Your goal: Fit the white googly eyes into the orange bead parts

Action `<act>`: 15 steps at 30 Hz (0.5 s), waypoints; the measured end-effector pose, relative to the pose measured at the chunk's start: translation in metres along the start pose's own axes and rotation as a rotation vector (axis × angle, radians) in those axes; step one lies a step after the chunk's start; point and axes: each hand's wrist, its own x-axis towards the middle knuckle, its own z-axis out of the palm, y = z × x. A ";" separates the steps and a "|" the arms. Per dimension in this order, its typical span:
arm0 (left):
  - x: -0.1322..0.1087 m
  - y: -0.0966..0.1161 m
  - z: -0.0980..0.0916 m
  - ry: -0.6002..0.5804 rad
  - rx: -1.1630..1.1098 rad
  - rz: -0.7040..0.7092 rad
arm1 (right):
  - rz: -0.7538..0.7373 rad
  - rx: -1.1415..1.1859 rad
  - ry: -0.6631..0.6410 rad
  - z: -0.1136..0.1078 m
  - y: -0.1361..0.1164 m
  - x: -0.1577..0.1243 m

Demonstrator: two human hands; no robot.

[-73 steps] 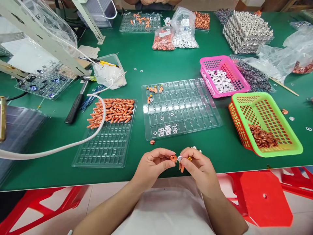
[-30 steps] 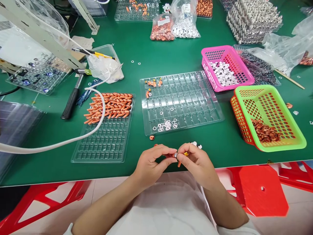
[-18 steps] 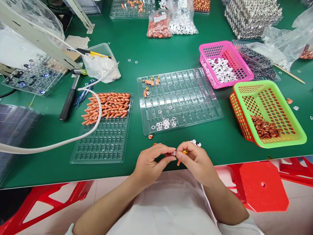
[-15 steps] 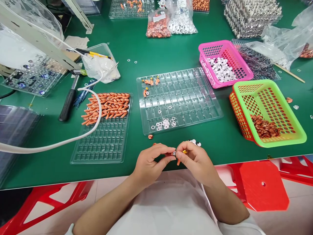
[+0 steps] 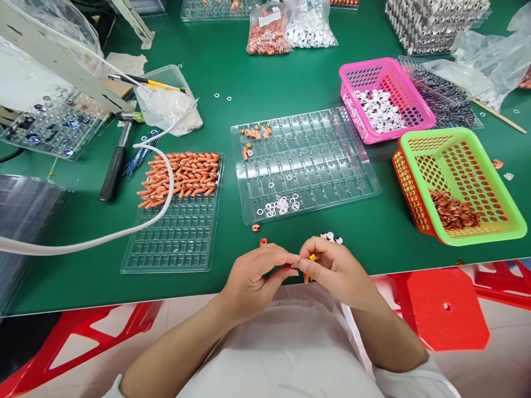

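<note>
My left hand [image 5: 257, 273] and my right hand [image 5: 334, 271] meet fingertip to fingertip at the near edge of the green table [image 5: 232, 72]. Both pinch one small orange part with a yellow tip [image 5: 306, 266]; a tiny grey piece shows where the fingers touch. Just beyond the hands lie two loose orange rings [image 5: 259, 234] and a few white-and-black eye pieces [image 5: 331, 237]. Straight ahead is a clear compartment tray [image 5: 307, 166] with a few finished orange parts at its far left and white rings at its near edge.
A second clear tray [image 5: 174, 243] with rows of orange parts lies left, crossed by a white cable [image 5: 99, 239]. A hammer [image 5: 112, 168] lies farther left. A pink basket [image 5: 384, 99] of eye pieces and a green-orange basket [image 5: 460, 185] of orange rings stand right. Bags lie at the back.
The orange ring held apart in my left fingers has been brought against the part in my right hand; the hands stay pressed together. The view has tilted down slightly.
</note>
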 end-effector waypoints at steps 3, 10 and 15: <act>-0.001 0.001 0.000 0.011 -0.004 -0.011 | -0.002 0.008 0.006 0.001 0.000 -0.001; 0.000 0.000 0.002 0.012 -0.043 -0.017 | 0.003 0.025 0.012 0.002 0.002 0.000; -0.002 0.000 0.004 0.053 -0.058 -0.106 | -0.036 0.026 0.093 0.008 0.001 0.000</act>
